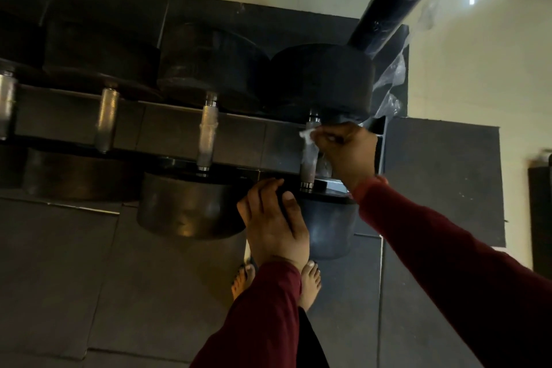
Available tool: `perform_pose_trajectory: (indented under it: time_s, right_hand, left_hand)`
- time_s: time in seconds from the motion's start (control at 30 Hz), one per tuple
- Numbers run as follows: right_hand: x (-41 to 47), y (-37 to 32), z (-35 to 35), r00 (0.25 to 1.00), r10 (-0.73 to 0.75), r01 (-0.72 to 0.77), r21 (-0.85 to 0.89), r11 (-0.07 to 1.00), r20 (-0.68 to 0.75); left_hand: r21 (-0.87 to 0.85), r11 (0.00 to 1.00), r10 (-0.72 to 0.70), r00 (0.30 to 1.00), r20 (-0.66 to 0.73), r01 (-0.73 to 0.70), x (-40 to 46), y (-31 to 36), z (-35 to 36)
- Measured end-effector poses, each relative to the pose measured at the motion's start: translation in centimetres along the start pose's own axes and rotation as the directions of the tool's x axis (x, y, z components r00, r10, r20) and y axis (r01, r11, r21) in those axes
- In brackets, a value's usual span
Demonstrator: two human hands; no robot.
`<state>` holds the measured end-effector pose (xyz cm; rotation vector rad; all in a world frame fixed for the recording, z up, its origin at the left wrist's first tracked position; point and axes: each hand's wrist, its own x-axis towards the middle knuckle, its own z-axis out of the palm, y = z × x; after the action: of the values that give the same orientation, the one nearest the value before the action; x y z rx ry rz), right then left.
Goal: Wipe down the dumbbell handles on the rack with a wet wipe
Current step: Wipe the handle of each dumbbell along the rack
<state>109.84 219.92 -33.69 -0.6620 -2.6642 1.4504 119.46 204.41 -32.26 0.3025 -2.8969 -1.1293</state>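
Several black dumbbells lie side by side on a dark rack [179, 131], their metal handles pointing toward me. My right hand [348, 149] grips a white wet wipe [307, 136] wrapped around the handle [307, 170] of the rightmost dumbbell [322, 81]. The wipe covers the upper part of that handle. My left hand [274, 221] rests over the near weight head [328, 224] of the same dumbbell, thumb on its top edge. The neighbouring handle [207, 131] to the left stands bare.
A thick black bar [397, 0] slants up to the right behind the rack. Crumpled clear plastic [391, 84] hangs at the rack's right end. Dark floor mats [442, 176] cover the ground, and my bare feet [310, 281] stand close below the rack.
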Motion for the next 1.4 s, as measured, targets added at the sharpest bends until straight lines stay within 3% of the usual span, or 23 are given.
perform_pose_trajectory:
  time_s: [0.1,0.2,0.33,0.43,0.47,0.57,0.63,0.7,0.87,1.03,1.1,1.13,1.17,1.23,1.3,1.33,1.4]
  right_hand:
    - [-0.6,-0.7,1.3,0.954,0.281,-0.264,0.154,0.952,-0.108]
    - [0.1,-0.3,2.1,0.807,0.586,-0.519,0.391,0.76,-0.07]
    - [1.9,-0.8,1.3,0.741,0.65,-0.632,0.505,0.588,0.171]
    - [2.1,-1.4,0.9,0.648,0.742,-0.641,0.648,0.41,0.171]
    - [2.0,-1.2,1.3,0.672,0.729,-0.628,0.623,0.467,0.131]
    - [1.2,-0.5,1.9,0.809,0.578,-0.498,0.397,0.771,-0.109]
    - [0.5,-1.2,2.3,0.864,0.468,-0.395,0.325,0.859,-0.188]
    - [0.6,-1.9,2.6,0.854,0.48,-0.392,0.358,0.848,-0.203]
    - [1.0,-2.1,3.4,0.736,0.654,-0.53,0.453,0.717,-0.173]
    - [2.3,0.1,2.4,0.747,0.649,-0.624,0.488,0.611,0.142]
    - [2.4,0.1,2.2,0.746,0.655,-0.626,0.458,0.631,0.117]
    - [2.0,-0.3,2.4,0.758,0.652,-0.601,0.407,0.688,0.018]
    - [1.6,-0.6,2.8,0.786,0.603,-0.538,0.331,0.775,-0.135]
    - [0.6,-1.4,3.4,0.894,0.279,-0.263,0.093,0.96,-0.35]
    - [0.3,-1.9,3.9,0.947,-0.125,0.064,-0.205,0.977,-0.296]
    - [0.4,-2.2,4.0,0.953,-0.212,0.137,-0.315,0.939,-0.216]
    - [0.8,-2.2,4.3,0.971,-0.222,0.157,-0.458,0.875,-0.091]
  left_hand:
    - [0.009,1.0,0.001,1.0,-0.001,-0.001,0.1,0.1,-0.1]
    - [0.022,1.0,0.008,1.0,0.005,-0.008,0.0,0.1,-0.2]
    - [0.013,1.0,-0.005,1.0,0.005,0.005,0.1,0.1,-0.2]
    - [0.012,1.0,0.008,1.0,-0.006,-0.008,0.0,0.2,-0.2]
    - [0.013,1.0,0.006,1.0,-0.003,-0.006,0.0,0.2,-0.2]
    - [0.019,1.0,0.003,1.0,0.003,-0.003,0.0,0.2,-0.2]
    - [0.019,1.0,0.008,1.0,-0.004,-0.008,0.1,0.2,-0.2]
    - [0.02,1.0,0.007,1.0,-0.008,-0.007,0.1,0.2,-0.2]
    - [0.015,1.0,0.006,1.0,-0.001,-0.006,0.1,0.2,-0.3]
    - [0.011,1.0,-0.009,1.0,0.02,0.009,0.1,0.2,-0.2]
    - [0.007,1.0,-0.003,1.0,0.019,0.003,0.1,0.3,-0.2]
    - [0.002,1.0,0.0,1.0,0.011,0.0,0.1,0.2,-0.2]
    - [0.0,1.0,0.003,1.0,0.002,-0.003,0.1,0.2,-0.2]
    - [0.008,1.0,0.011,1.0,-0.004,-0.011,0.1,0.2,-0.2]
    - [0.009,1.0,0.016,1.0,0.0,-0.016,0.1,0.1,-0.1]
    - [0.006,1.0,0.016,1.0,-0.004,-0.016,0.1,0.0,-0.1]
    - [0.0,1.0,0.011,1.0,-0.009,-0.011,0.2,0.0,-0.1]
